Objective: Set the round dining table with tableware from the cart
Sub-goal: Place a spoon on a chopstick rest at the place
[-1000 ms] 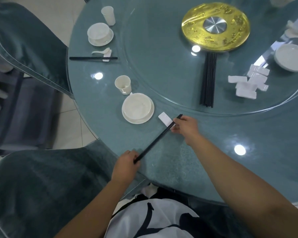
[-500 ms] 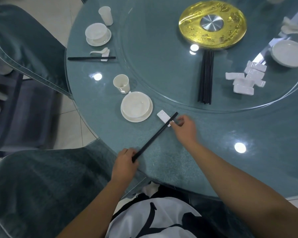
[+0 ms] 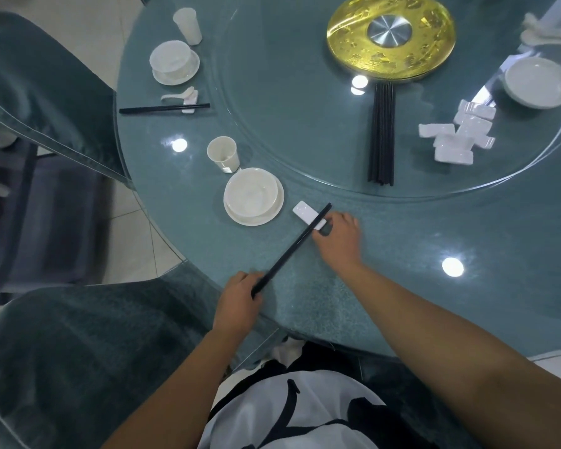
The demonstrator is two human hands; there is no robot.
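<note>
- While the left hand (image 3: 237,306) holds the near end of a pair of black chopsticks (image 3: 292,249) with its fingers curled round them, the right hand (image 3: 339,238) sits at the far end, its fingertips curled in against the white chopstick rest (image 3: 306,214); whether they pinch the rest or the sticks cannot be told.
- The chopsticks run slantwise from the table edge up to the rest, and their far tips lie across the rest's right part.
- The rest lies on the teal glass table (image 3: 386,286), just right of a white bowl on a saucer (image 3: 253,196).
- A white cup (image 3: 223,154) stands upright just beyond that bowl, to its left.
- Further round the table to the left is a second place: a bowl on a saucer (image 3: 174,62), a cup (image 3: 187,25), a white spoon (image 3: 179,96) and a second pair of chopsticks (image 3: 164,108) laid on a small rest.
- On the raised glass turntable (image 3: 289,92) a bundle of spare black chopsticks (image 3: 382,134) lies pointing toward the person, just below a gold disc (image 3: 391,37) with a silver centre.
- To the right of the bundle is a loose heap of white chopstick rests (image 3: 457,137), and beyond it a stack of white plates (image 3: 536,82).
- Two chairs in teal covers (image 3: 62,351) stand at the left of the table.
</note>
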